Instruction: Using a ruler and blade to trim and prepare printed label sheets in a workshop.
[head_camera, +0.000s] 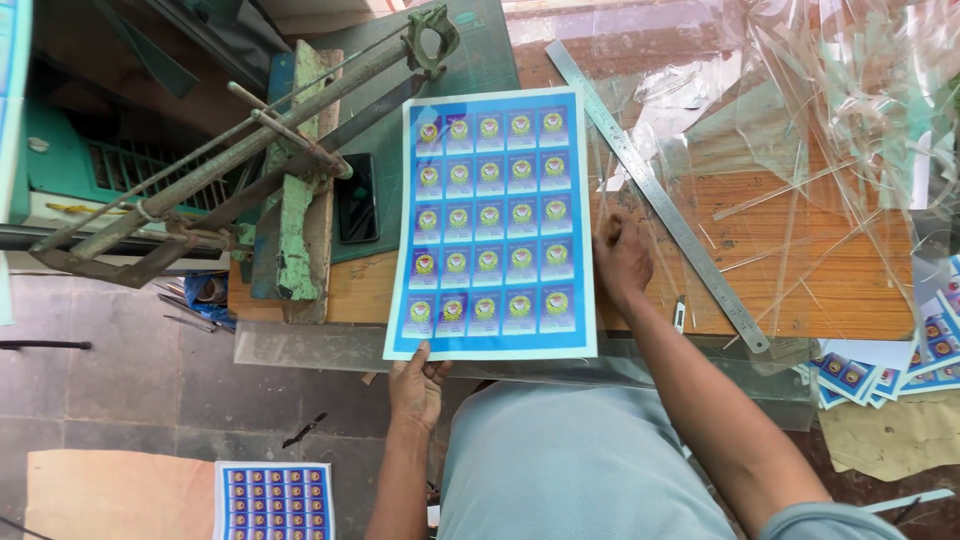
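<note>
My left hand (417, 385) pinched the near edge of the blue printed sheet (492, 222) lying on the wooden table (800, 270), my right hand (620, 258) curled on its right edge, best squared against the guillotine cutter (300, 180) at left.

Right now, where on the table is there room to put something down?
Bare wood shows right of the ruler, below the plastic scraps. A small patch lies between the cutter and the sheet. The top right is crowded.
</note>
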